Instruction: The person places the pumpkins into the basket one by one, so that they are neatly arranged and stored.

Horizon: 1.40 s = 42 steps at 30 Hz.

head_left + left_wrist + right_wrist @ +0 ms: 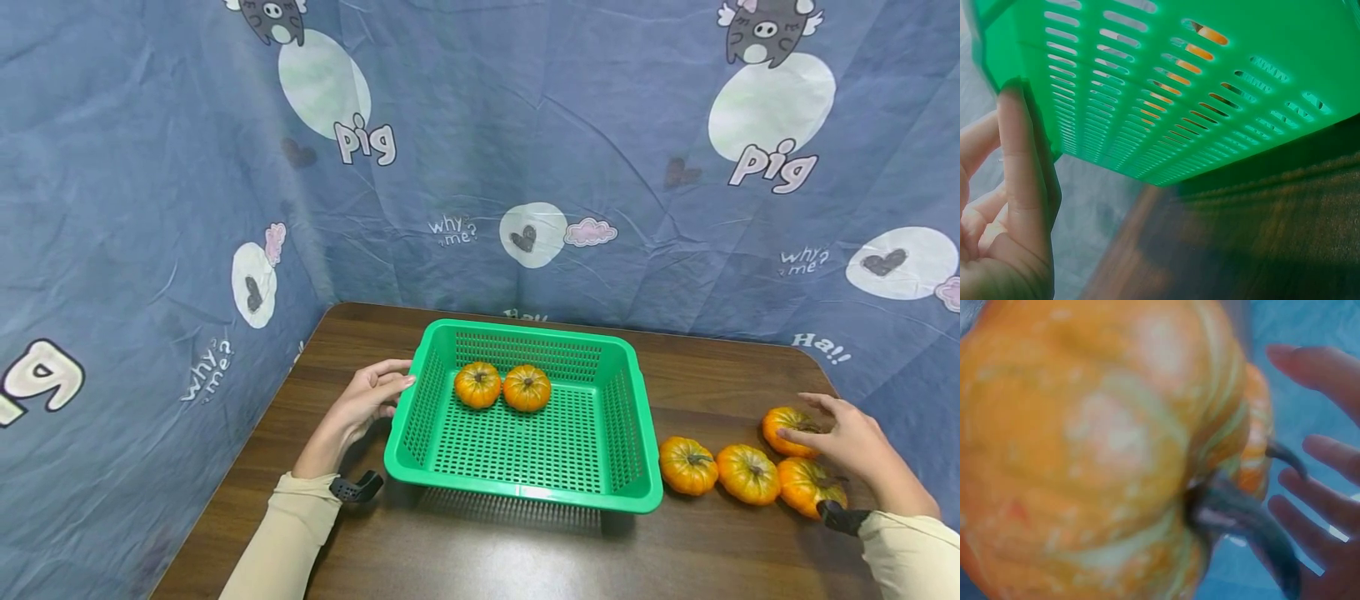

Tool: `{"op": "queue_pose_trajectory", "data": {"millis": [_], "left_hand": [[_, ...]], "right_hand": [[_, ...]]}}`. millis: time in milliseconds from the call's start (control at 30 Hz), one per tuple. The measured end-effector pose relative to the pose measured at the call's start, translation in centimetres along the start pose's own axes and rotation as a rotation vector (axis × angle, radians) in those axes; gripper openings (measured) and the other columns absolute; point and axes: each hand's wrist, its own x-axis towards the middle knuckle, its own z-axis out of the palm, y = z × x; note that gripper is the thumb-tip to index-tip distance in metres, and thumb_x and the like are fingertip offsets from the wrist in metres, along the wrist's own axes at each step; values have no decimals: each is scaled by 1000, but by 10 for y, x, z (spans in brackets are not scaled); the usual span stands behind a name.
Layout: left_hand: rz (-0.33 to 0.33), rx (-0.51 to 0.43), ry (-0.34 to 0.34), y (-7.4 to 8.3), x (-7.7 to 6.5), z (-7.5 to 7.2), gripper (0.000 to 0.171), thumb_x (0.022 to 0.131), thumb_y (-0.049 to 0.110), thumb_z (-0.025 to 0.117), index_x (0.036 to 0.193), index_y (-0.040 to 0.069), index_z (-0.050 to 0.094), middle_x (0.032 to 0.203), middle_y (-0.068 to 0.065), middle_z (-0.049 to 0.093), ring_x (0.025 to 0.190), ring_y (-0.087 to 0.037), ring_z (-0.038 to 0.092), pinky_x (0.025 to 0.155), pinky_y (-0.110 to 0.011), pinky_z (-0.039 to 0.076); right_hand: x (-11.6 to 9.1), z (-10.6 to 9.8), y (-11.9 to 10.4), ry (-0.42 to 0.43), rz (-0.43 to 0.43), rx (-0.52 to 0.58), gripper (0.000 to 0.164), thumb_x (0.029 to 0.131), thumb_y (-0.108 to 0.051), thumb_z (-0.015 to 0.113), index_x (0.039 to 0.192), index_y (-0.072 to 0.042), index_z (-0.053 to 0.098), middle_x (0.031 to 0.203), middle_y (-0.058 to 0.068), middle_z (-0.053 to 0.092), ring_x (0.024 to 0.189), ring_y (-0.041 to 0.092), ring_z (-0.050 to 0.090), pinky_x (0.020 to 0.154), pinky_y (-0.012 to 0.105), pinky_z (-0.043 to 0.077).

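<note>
On the brown wooden table (480,554), the head view shows us two orange ribbed pumpkins (477,387) inside the green slotted basket (517,493) and four more to its right. Our left hand (365,402) touches the basket's left rim, fingers slightly bent; whether they pinch it, we cannot tell. Our right hand (858,437) reaches over the rearmost pumpkin (778,427), thumb and fingers spread; we judge this a pick-up, calling next for closing the fingers round it. The left-wrist view adds the basket's outer wall, orange glimpsed through slots, and one straight finger. The right-wrist view adds a thick, curved stem (1235,512) and gaps between our fingers.
</note>
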Motion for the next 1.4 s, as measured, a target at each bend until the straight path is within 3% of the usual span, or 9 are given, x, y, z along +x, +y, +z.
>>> {"op": "queue_pose_trajectory", "data": {"millis": [500, 867, 1400], "left_hand": [[-7, 0, 13, 1, 0, 0, 51, 105, 17, 63, 150, 2, 45, 94, 4, 76, 73, -8, 73, 62, -23, 63], [-2, 11, 12, 0, 0, 1, 53, 105, 15, 62, 151, -1, 42, 92, 6, 75, 72, -6, 72, 60, -21, 62], [-13, 12, 16, 0, 0, 1, 54, 105, 15, 62, 152, -2, 41, 91, 7, 75, 70, -7, 72, 58, -21, 61]], "right_hand": [[-6, 6, 8, -41, 38, 42, 84, 89, -47, 78, 141, 12, 48, 132, 47, 53, 115, 63, 54, 85, 66, 52], [-8, 12, 11, -8, 46, 52, 84, 88, -46, 81, 140, 12, 50, 132, 45, 54, 114, 63, 55, 84, 64, 51], [-3, 11, -12, 12, 30, 73, 88, 87, -48, 81, 144, 10, 48, 138, 45, 50, 118, 62, 54, 86, 68, 52]]}}
